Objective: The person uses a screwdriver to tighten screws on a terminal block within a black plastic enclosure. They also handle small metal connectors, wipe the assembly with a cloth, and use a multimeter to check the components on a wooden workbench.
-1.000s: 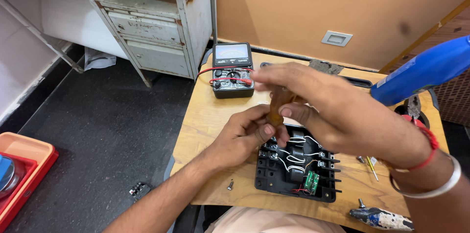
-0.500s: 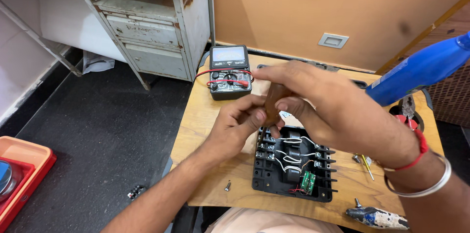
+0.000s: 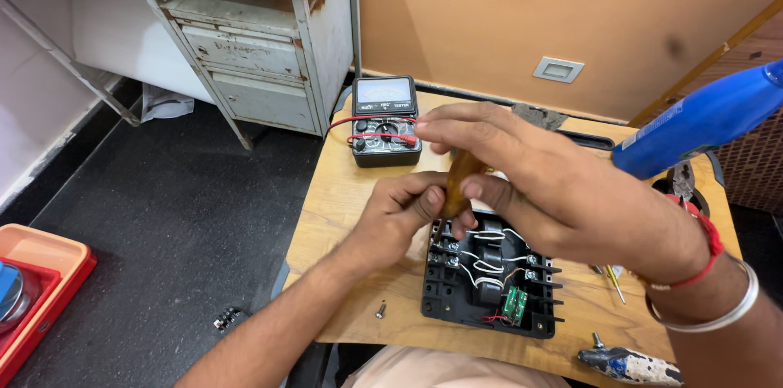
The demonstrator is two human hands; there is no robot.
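Observation:
A black switch-board housing [image 3: 489,282] with white wires and a small green circuit board lies open on a wooden board [image 3: 342,192]. My right hand [image 3: 555,184] grips the amber handle of a screwdriver [image 3: 458,180] that stands upright over the housing's near-left corner. My left hand [image 3: 400,212] pinches the lower part of the screwdriver beside that corner; the tip is hidden by the fingers.
A black analogue multimeter [image 3: 385,119] with red leads sits at the back of the board. A blue bottle [image 3: 701,123] lies at the right, pliers [image 3: 681,184] beside it. A loose screw [image 3: 380,309] and a taped tool handle [image 3: 632,365] lie near the front edge. A metal cabinet [image 3: 261,53] stands behind.
Both hands stayed on the screwdriver over the housing's corner; the right hand's fingers shifted slightly on the handle.

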